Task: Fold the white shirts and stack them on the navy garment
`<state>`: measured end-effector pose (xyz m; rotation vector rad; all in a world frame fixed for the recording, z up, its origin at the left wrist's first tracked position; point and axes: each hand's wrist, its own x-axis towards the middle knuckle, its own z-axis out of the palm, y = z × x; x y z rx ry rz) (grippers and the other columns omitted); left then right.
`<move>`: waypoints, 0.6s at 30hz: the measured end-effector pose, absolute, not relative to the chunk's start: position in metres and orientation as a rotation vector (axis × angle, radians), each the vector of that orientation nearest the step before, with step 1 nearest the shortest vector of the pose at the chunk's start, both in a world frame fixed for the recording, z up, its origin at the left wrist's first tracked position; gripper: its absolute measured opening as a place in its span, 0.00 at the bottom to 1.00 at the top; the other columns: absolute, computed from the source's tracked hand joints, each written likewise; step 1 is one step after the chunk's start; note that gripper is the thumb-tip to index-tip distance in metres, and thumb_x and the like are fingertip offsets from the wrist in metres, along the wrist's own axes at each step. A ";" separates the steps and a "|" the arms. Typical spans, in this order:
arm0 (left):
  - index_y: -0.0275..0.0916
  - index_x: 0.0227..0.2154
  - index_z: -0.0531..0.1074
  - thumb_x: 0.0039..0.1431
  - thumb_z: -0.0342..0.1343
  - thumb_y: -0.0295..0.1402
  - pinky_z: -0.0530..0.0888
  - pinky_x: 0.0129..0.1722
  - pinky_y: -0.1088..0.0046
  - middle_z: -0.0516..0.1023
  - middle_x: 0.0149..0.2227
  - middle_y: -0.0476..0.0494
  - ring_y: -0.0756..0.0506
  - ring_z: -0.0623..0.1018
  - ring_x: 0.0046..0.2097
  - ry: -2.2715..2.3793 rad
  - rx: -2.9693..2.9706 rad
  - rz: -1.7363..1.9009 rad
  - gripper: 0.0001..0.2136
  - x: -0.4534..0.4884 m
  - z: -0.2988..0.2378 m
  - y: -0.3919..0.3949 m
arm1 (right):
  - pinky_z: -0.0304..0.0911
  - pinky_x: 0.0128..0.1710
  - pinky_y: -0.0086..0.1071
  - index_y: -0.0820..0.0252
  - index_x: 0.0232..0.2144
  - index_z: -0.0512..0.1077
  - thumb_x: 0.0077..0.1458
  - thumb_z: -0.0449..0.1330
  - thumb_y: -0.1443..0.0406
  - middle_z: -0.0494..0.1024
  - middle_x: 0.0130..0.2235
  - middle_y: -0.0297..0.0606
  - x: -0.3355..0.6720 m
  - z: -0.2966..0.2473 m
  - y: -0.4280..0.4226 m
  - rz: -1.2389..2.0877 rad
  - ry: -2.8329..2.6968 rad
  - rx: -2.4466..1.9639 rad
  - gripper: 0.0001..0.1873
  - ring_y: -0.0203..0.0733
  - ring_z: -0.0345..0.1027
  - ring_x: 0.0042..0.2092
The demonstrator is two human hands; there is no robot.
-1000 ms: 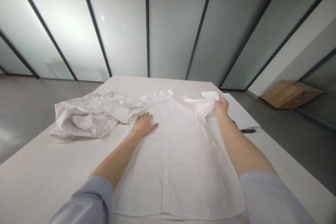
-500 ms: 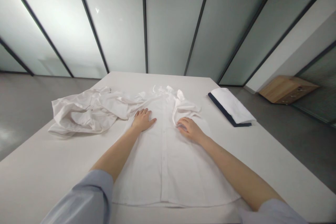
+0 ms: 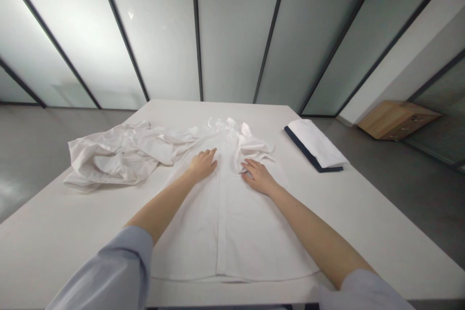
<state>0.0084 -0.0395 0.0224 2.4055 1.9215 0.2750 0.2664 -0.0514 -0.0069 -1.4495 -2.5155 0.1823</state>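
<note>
A white button-front shirt (image 3: 250,232) lies spread on the table, its hem toward me and its collar end at the far side. My left hand (image 3: 203,163) is over the left front panel, close to the button strip, with fingers extended. On the right panel, my right hand (image 3: 258,176) rests with fingers spread, beside a bunched sleeve (image 3: 250,147). Neither hand grips the cloth. To the left of the shirt is a crumpled heap of white fabric (image 3: 119,157); whether it joins the shirt is unclear.
Folded white cloth (image 3: 317,143) lies on a dark folded cloth (image 3: 301,149) at the table's right side. The white table (image 3: 47,237) extends around the shirt. Beyond it stand frosted glass panels (image 3: 228,34) and a wooden cabinet (image 3: 395,118) on the floor.
My left hand has shifted right toward the button strip. My right hand has loosened its curled fingers from the bunched sleeve and spread them. The view has turned slightly.
</note>
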 end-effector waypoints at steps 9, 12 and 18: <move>0.46 0.62 0.57 0.61 0.47 0.31 0.66 0.56 0.63 0.58 0.65 0.40 0.40 0.64 0.61 1.530 2.641 0.360 0.25 0.121 0.036 0.002 | 0.55 0.58 0.42 0.61 0.56 0.66 0.60 0.54 0.58 0.66 0.59 0.48 0.267 -0.009 -0.048 0.152 -2.525 -1.333 0.24 0.50 0.55 0.62; 0.44 0.64 0.54 0.57 0.50 0.28 0.70 0.51 0.63 0.67 0.59 0.35 0.39 0.71 0.56 1.593 2.478 0.221 0.30 0.134 0.028 0.010 | 0.55 0.58 0.41 0.61 0.52 0.70 0.60 0.53 0.58 0.69 0.57 0.47 0.267 -0.008 -0.047 0.160 -2.523 -1.317 0.21 0.50 0.56 0.60; 0.38 0.37 0.75 0.55 0.46 0.28 0.72 0.44 0.69 0.79 0.39 0.42 0.43 0.77 0.44 1.750 1.839 0.961 0.13 0.094 0.024 0.009 | 0.48 0.61 0.45 0.62 0.60 0.62 0.60 0.52 0.56 0.57 0.65 0.51 0.268 -0.010 -0.048 0.169 -2.503 -1.415 0.29 0.52 0.48 0.65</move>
